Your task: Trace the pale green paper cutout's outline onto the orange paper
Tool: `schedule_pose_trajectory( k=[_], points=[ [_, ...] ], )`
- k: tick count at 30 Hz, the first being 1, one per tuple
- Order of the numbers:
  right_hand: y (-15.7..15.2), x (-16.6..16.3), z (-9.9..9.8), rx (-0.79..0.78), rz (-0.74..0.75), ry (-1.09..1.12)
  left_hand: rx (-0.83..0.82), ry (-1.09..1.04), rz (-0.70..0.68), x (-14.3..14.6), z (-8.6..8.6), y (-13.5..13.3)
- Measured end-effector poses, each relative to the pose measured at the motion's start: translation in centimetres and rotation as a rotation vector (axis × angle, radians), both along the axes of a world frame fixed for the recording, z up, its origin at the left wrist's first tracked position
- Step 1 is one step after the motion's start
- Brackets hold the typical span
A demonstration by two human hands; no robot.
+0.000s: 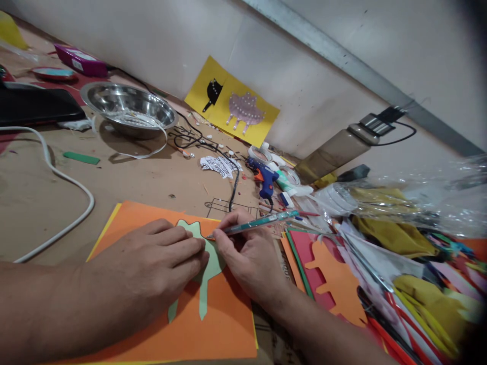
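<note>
My left hand lies with its fingers flat over a pale green paper cutout, pressing it onto an orange sheet. The cutout has a wavy top and narrow legs at the bottom; my fingers hide its left part. In my right hand is a slim teal pen, gripped near its tip. That tip touches the orange sheet beside the cutout's upper right edge. A dark line runs along the cutout's top edge. Yellow paper shows beneath the orange sheet.
A steel bowl stands at the back left, near a white cable. A blue glue gun, a bottle and a decorated yellow card are behind. An orange cutout and heaped scraps lie right.
</note>
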State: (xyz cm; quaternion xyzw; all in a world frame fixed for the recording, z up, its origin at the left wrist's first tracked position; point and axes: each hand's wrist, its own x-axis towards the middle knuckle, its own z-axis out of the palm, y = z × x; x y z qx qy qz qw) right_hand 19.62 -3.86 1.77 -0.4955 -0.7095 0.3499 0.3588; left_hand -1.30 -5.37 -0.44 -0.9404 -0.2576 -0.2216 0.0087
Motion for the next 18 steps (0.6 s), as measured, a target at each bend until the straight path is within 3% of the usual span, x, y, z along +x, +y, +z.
schedule_pose_trajectory(
  k=[18],
  points=[
    [-0.02,0.00,0.12,0.052,-0.002,-0.048,-0.036,-0.008,0.034,0.09,0.25,-0.23]
  ],
)
